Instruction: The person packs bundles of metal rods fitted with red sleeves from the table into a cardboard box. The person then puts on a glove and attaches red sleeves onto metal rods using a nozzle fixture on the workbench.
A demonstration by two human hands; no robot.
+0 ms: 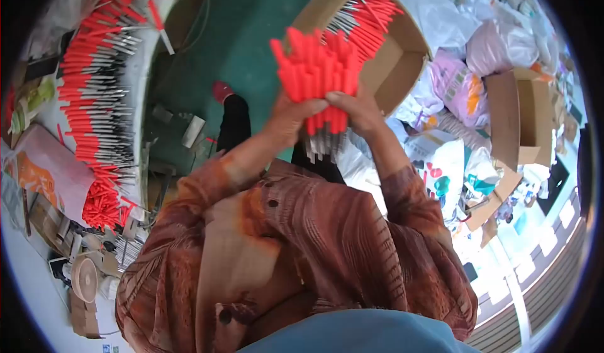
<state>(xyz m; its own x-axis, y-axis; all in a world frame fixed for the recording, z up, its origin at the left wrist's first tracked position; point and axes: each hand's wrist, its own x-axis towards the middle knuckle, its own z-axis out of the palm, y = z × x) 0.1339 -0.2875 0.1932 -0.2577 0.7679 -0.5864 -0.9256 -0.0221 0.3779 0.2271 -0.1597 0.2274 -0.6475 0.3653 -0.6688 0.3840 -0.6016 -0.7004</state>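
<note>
Both hands are wrapped round one bundle of red-handled tools with metal ends [318, 70], held up in front of the body. The red handles point up and away, and the silvery ends hang below the hands. My left hand [290, 115] grips the bundle's left side, and my right hand [360, 109] grips its right side, the thumbs almost meeting across the front. Just behind the bundle stands an open cardboard box [399, 70] holding more of the same red and silver pieces [371, 29].
On the left, a long table [146, 70] bears a row of red-handled pieces [94, 101], with a red heap in a pink bag [53, 164]. Plastic bags [456, 89] and another open box [506, 120] lie at the right. The floor [239, 13] is green.
</note>
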